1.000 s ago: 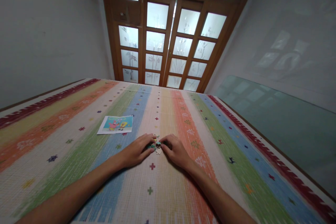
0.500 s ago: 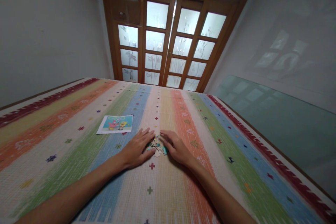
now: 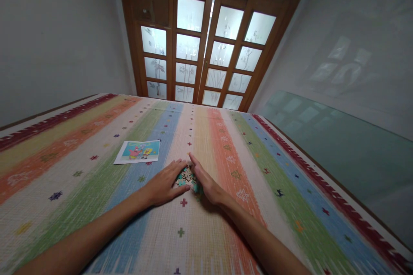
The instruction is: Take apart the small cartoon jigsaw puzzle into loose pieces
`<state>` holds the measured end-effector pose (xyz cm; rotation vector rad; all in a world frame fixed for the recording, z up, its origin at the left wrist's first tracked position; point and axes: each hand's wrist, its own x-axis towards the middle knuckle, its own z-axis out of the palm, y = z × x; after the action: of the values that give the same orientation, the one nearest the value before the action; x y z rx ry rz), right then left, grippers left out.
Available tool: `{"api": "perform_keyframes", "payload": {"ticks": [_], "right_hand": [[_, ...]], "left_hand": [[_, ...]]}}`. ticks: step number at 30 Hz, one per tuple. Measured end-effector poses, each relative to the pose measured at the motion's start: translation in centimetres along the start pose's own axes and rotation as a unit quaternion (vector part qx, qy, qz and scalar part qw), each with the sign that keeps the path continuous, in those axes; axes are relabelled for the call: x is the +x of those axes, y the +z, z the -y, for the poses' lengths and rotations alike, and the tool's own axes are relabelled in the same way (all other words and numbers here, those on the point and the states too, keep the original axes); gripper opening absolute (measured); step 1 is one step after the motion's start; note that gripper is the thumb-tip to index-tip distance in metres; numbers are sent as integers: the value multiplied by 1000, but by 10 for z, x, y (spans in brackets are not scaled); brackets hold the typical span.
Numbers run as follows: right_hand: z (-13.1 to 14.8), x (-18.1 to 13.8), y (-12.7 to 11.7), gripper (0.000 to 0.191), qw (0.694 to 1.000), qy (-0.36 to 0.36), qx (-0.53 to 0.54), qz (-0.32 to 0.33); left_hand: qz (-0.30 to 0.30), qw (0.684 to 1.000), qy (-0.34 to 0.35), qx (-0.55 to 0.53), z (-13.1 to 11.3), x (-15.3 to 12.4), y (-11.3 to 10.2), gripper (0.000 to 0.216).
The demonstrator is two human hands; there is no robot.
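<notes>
A small heap of jigsaw puzzle pieces (image 3: 186, 176) lies on a striped, many-coloured mat (image 3: 245, 167). My left hand (image 3: 164, 184) rests flat on the mat against the heap's left side, fingers stretched out. My right hand (image 3: 204, 182) stands on its edge against the heap's right side, fingers straight and pointing away from me. The two hands enclose the pieces between them; neither grips any piece. A picture card with cartoon figures (image 3: 137, 151) lies flat to the left, beyond my left hand.
The mat covers the floor up to a wooden door with frosted glass panes (image 3: 206, 47). A pane of greenish glass (image 3: 338, 146) leans along the right wall. Plain walls stand on both sides.
My hands were curled over the pieces with fingertips together; they have opened flat and now press in from both sides, the right hand turned onto its edge. The view has shifted slightly.
</notes>
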<state>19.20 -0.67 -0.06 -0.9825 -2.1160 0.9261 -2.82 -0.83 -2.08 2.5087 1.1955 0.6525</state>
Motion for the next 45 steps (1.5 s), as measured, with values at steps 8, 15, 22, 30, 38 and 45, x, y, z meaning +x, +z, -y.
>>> {"api": "perform_keyframes", "payload": {"ticks": [8,15,22,30,38,45], "right_hand": [[-27,-16,-62,82,977,-93,-167,93],[-18,-12,-37,46,976,-115,-172,74],[-22,-12,-34,40,975,-115,-188,-24],[-35,-10,-27,22,952,-138,-261,-82],[-25,-11,-21,37,957,-119,-246,-100],[-24,-12,-23,35,959,-125,-236,-92]], "left_hand": [[-13,995,34,-94,0,3,-4,44],[-21,995,15,-95,3,2,-7,53],[26,1000,15,9,0,0,-6,106],[48,998,28,-11,-1,9,-5,102],[10,1000,8,23,22,13,-20,73],[-5,985,-123,123,88,-32,-48,69]]}}
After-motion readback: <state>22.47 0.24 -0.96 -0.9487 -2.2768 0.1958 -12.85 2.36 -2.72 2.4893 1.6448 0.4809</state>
